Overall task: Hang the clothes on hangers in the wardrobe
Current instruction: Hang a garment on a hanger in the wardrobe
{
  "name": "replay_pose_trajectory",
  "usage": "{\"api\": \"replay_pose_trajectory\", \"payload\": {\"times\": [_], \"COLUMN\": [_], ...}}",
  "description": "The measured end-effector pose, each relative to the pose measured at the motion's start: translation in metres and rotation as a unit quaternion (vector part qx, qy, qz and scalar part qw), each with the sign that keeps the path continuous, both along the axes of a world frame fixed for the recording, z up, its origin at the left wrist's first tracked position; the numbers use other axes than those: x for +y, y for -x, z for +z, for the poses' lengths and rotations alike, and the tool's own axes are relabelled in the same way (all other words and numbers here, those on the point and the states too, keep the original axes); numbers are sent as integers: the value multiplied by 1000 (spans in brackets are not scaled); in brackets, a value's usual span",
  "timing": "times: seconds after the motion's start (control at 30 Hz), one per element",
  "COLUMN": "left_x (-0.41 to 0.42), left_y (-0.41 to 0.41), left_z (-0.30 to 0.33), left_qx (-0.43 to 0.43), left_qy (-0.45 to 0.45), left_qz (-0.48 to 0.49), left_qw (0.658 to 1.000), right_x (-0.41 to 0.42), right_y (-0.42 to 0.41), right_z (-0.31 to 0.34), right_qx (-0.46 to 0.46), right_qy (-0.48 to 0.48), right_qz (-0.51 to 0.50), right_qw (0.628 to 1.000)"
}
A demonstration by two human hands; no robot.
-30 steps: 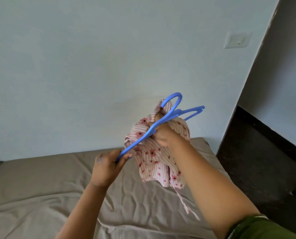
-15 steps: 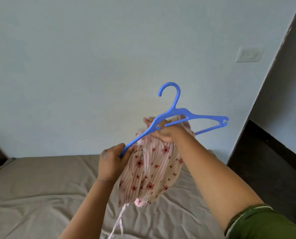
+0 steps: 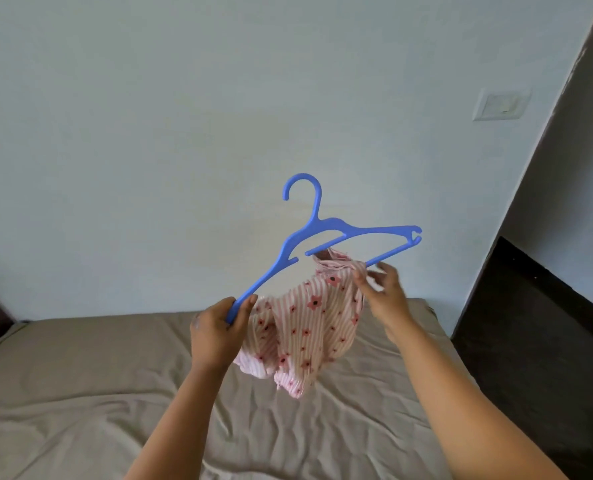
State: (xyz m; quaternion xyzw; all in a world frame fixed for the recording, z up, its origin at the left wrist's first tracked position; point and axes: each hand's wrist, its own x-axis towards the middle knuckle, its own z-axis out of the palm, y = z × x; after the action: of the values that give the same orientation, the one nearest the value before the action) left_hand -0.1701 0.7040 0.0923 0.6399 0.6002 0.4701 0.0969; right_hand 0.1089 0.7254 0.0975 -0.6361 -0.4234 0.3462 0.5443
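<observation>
Left hand point(image 3: 215, 336) gripping blue hanger point(image 3: 326, 233) end, right hand point(image 3: 385, 299) pinching floral garment point(image 3: 305, 327) below it

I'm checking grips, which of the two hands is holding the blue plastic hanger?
The left hand grips the blue plastic hanger at its lower end. The right hand pinches the pink striped floral garment instead.

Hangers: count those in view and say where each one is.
1: the blue hanger, held up before the wall by the left hand, above the floral garment. No others are visible.

right hand point(image 3: 385, 296) motion-blurred
</observation>
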Motion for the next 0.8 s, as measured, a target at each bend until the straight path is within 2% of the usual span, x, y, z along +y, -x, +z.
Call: {"api": "replay_pose_trajectory", "payload": {"times": [0.07,0.1,0.17,0.23,0.3,0.33,0.37,0.4,0.43,0.47,0.5,0.63,0.7,0.8], "left_x": [0,1,2,3,1,1,0,-2,-3,-4,-5,-5,-5,-4], "left_y": [-1,0,5,13,17,17,15,13,9,5,3,-3,-3,-1], "left_z": [1,1,3,6,5,3,0,-3,-6,-10,-14,-28,-29,-33], "left_qx": [-11,-13,9,75,133,140,132,106,63,15,-16,-23,-45,-50], "left_qy": [-11,-13,-14,-21,-23,-21,-20,-17,-10,2,15,50,65,72], "left_qz": [-2,1,15,26,17,13,13,19,26,31,32,-11,-36,-35], "left_qw": [1000,1000,1000,997,991,990,991,994,998,999,999,998,996,996], "right_x": [5,7,7,5,3,1,-1,-2,-2,-3,-6,-11,-11,-7], "right_y": [11,15,16,15,16,20,26,31,34,33,33,38,39,37], "right_z": [-2,-1,7,21,37,45,54,60,64,66,68,72,73,58], "right_qx": [15,-21,-155,-295,-330,-288,-188,-30,129,242,301,304,312,236], "right_qy": [35,29,14,-14,-54,-61,-62,-62,-44,-21,-5,13,21,58], "right_qz": [77,76,53,18,25,44,64,89,116,146,179,240,239,208], "right_qw": [996,996,986,955,942,955,978,994,984,959,937,922,919,947]}}
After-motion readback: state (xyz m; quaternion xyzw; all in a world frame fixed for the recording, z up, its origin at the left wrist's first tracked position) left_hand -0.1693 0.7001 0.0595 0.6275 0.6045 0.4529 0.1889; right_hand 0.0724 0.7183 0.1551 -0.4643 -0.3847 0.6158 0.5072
